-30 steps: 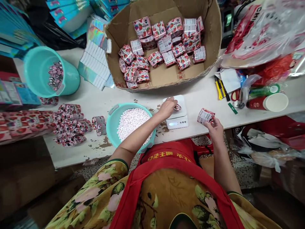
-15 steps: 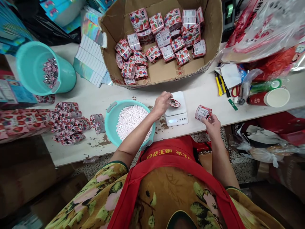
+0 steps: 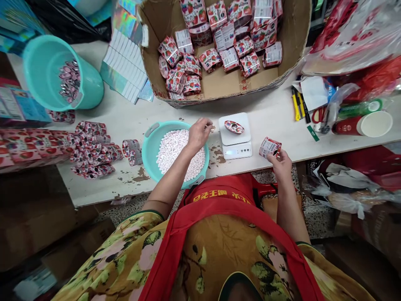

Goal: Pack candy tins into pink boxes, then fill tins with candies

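My right hand (image 3: 282, 165) grips a strawberry-printed packet (image 3: 270, 147) by its lower right edge, over the table to the right of the scale. A small white digital scale (image 3: 236, 151) has a lit display, and another strawberry packet (image 3: 234, 127) lies on its plate with its opening facing up. My left hand (image 3: 199, 136) hovers over the right rim of a turquoise basin (image 3: 150, 161), fingers curved and apart, with no packet in it. White tablet candies (image 3: 172, 152) fill the basin's bottom.
A cardboard box (image 3: 219, 90) with several packets stands behind. Piled packets (image 3: 94, 150) lie left of the basin. A turquoise bucket (image 3: 94, 83) holds small pink-and-silver pieces. Cutters (image 3: 297, 104) and a paper cup (image 3: 376, 124) lie to the right.
My left hand has let go of the packet on the scale and moved left to the basin. My right hand still holds its packet. The whole view has shifted slightly.
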Action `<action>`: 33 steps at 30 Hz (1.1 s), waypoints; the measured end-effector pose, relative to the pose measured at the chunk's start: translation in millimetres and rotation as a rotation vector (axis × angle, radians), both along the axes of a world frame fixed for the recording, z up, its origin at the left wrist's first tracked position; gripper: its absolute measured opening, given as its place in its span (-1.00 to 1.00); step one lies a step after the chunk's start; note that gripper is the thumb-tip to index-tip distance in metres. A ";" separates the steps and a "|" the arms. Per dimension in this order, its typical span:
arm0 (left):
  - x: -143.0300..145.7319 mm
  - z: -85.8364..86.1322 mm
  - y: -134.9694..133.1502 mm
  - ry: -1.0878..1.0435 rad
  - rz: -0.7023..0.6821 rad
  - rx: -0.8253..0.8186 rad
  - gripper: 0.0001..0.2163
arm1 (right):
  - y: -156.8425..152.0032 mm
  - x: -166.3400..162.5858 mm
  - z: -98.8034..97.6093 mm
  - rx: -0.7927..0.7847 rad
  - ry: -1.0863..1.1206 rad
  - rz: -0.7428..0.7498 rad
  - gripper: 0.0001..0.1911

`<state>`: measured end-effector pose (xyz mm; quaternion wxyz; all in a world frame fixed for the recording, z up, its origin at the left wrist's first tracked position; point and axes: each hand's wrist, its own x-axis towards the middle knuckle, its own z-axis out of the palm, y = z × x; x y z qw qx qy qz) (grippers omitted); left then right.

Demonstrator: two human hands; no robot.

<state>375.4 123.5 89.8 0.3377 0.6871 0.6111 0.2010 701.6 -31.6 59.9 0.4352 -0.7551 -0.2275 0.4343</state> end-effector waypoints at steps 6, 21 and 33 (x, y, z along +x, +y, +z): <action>61.4 -11.3 3.7 0.210 -0.382 0.076 -0.79 | -1.1 -1.0 3.4 -0.015 -0.015 -0.027 -0.37; -189.0 79.5 -111.3 0.582 0.654 -0.126 -0.69 | 63.7 -44.0 18.5 0.147 0.209 -0.131 -0.54; -247.3 -34.5 -163.3 0.675 0.898 -0.184 -0.68 | 80.8 -105.7 42.7 0.086 0.134 0.090 -0.46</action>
